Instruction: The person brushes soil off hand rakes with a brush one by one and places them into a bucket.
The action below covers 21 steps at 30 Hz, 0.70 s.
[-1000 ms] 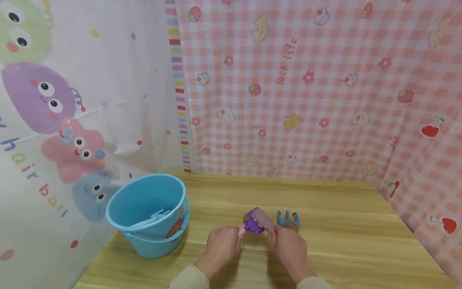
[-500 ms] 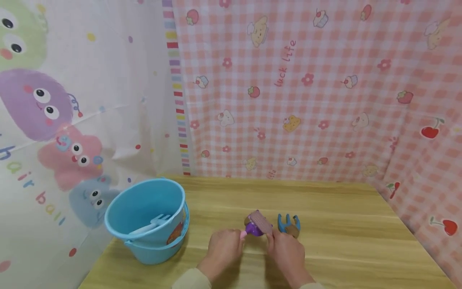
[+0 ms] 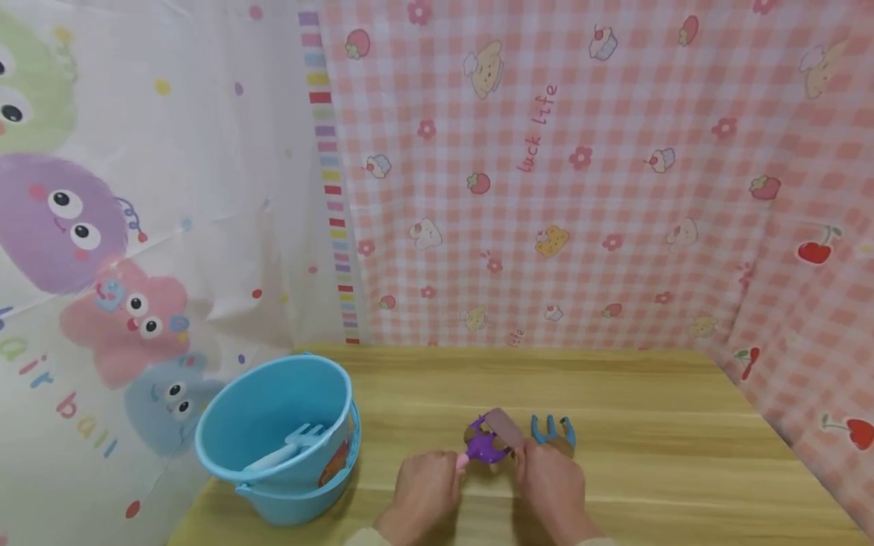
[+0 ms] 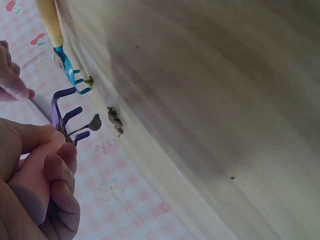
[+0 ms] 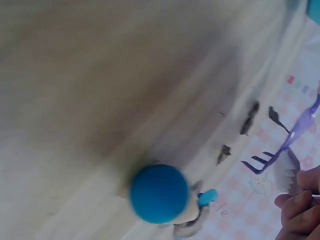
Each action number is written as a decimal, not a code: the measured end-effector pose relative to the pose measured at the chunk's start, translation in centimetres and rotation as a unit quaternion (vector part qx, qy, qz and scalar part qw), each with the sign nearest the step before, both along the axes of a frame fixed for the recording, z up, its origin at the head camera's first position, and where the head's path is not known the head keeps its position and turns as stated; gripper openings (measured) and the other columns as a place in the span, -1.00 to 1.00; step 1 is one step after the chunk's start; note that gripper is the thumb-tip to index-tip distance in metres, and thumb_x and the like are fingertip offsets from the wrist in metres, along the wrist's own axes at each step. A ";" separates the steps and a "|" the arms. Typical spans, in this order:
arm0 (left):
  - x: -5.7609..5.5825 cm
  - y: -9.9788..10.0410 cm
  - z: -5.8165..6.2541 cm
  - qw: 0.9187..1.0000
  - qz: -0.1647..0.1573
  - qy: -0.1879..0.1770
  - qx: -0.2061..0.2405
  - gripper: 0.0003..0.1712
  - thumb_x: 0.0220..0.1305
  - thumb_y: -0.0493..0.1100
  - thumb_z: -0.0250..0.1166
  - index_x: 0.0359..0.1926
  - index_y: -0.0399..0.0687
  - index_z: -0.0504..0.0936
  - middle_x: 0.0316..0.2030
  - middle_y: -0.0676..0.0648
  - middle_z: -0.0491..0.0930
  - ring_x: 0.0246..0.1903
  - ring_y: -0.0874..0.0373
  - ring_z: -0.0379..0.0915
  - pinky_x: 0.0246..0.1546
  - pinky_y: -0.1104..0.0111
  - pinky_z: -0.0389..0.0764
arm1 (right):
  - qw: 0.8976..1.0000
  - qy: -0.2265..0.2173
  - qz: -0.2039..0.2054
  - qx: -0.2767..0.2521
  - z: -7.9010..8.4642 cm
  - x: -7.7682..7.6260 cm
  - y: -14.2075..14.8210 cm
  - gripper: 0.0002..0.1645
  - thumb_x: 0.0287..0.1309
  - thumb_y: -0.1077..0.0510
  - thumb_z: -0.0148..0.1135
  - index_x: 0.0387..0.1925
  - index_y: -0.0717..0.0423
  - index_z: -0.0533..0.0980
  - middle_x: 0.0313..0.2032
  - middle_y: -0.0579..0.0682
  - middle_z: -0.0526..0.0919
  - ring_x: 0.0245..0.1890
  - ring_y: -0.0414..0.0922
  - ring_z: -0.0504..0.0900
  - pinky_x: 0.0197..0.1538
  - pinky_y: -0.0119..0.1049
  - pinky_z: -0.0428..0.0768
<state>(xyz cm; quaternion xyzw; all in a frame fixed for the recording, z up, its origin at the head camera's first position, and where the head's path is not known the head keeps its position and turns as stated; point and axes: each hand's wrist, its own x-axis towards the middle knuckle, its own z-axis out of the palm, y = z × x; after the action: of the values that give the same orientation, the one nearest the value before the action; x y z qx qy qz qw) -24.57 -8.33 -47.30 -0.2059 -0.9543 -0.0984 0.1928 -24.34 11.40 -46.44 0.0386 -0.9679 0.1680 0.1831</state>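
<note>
My left hand [image 3: 429, 485] grips the pink handle of a small purple toy rake [image 3: 486, 449], tines pointing away from me. Brown muddy bits cling to the tines; one dark clump [image 4: 94, 122] dangles off them in the left wrist view. A small brush [image 3: 504, 427] with a greyish-pink head is pinched in my right hand [image 3: 554, 481], its head overlapping the rake's upper right side. Pale bristles show in the right wrist view. Beside my right hand lies a blue rake [image 3: 546, 431] with brown dirt on it; its cream handle [image 4: 49, 22] appears in the left wrist view.
At the left of the wooden table [image 3: 635, 394] stands a light blue bucket [image 3: 293, 504], a pale blue toy fork [image 3: 280, 456] inside. Dirt clumps [image 5: 250, 117] lie on the tabletop below the purple rake. Patterned cloth [image 3: 546, 189] hangs behind and along the sides.
The brush first moved left over the purple rake's head, then back right, its face turning. Both hands keep their holds. The whole head view has shifted, with everything sitting slightly lower.
</note>
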 end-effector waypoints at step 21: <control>-0.2 0.5 0.7 1.000 0.010 0.001 0.002 -0.70 0.25 -0.03 0.35 -0.57 -0.01 0.54 -0.71 0.11 0.34 -0.72 0.22 0.32 -0.70 0.39 0.33 | 1.000 0.026 0.000 -0.004 0.2 0.2 0.5 -0.78 0.22 0.11 0.29 -0.20 0.18 0.64 -0.57 0.09 0.61 -0.65 0.07 0.57 -0.66 0.00 0.52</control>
<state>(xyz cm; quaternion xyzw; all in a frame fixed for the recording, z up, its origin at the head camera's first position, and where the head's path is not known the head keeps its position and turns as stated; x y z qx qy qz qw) -24.82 -7.80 -46.64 -0.1961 -0.9560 -0.0977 0.1950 -24.13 11.88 -46.24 0.0423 -0.9621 0.1706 0.2088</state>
